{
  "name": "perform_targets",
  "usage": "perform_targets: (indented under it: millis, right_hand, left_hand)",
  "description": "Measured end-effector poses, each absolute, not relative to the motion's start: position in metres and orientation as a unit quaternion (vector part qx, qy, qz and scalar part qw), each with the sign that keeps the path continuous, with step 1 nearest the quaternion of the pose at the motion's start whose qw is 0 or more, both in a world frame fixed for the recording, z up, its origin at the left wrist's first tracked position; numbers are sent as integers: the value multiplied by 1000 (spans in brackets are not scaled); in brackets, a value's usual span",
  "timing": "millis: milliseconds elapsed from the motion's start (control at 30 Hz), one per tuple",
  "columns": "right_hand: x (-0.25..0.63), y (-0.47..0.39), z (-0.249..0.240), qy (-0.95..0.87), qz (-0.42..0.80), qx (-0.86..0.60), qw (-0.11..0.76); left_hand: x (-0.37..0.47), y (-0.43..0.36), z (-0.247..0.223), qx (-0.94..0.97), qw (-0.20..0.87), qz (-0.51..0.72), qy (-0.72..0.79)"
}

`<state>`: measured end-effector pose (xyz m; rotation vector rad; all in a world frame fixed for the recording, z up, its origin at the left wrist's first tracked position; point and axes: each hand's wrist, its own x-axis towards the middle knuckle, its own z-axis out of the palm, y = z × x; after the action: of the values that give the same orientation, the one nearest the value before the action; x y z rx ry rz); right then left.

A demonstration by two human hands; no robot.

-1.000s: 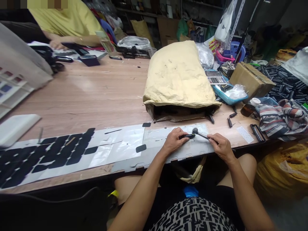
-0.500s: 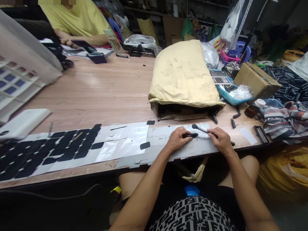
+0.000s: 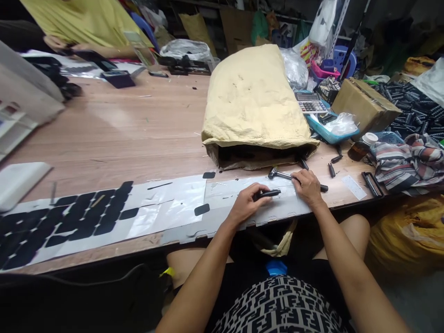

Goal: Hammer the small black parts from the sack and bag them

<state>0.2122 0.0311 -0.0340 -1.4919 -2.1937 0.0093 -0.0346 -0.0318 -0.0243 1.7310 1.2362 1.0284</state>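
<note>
In my left hand (image 3: pixel 247 202) is a slim black pen-like piece (image 3: pixel 271 193), gripped between thumb and fingers with its tip pointing right. My right hand (image 3: pixel 308 187) closes over the shaft of a small hammer (image 3: pixel 282 174), low over the work surface. The hammer's metal head points left and its dark handle end shows right of the hand. Beneath both hands lies a pale grey sheet (image 3: pixel 222 203) along the table's front edge. White paper with rows of black rounded patches (image 3: pixel 80 210) continues to the left.
A large yellowish paper sack (image 3: pixel 256 101) lies open toward me just beyond my hands. Right of it are a blue basket (image 3: pixel 335 134) with a calculator (image 3: pixel 310 102), a cardboard box (image 3: pixel 369 104) and a brown bottle (image 3: pixel 360 149). A person in a yellow top (image 3: pixel 86 23) sits across the table.
My right hand has shifted slightly left and its fingers now cover the hammer's shaft; the hammer has turned so its head shows side-on. My left hand still holds the black piece. The view has shifted.
</note>
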Motion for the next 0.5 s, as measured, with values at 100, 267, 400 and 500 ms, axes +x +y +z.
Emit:
perform_targets:
  millis: [100,267,400,500]
  right_hand:
    - [211,31,-33,-803,1,-550,231]
    - [208,31,-34,-802,1,-557,216]
    - [208,30,-35,-803,-3,-556,216]
    - [210,28,-36,-804,-9,-550,225]
  left_hand:
    - [-34,-81,-18,677,444,358,466]
    - [-19,-141,-53,639,503,248,527]
    - [-1,-139,-97,551,474,251,639]
    - [7,-132,-103,547,450,201,677]
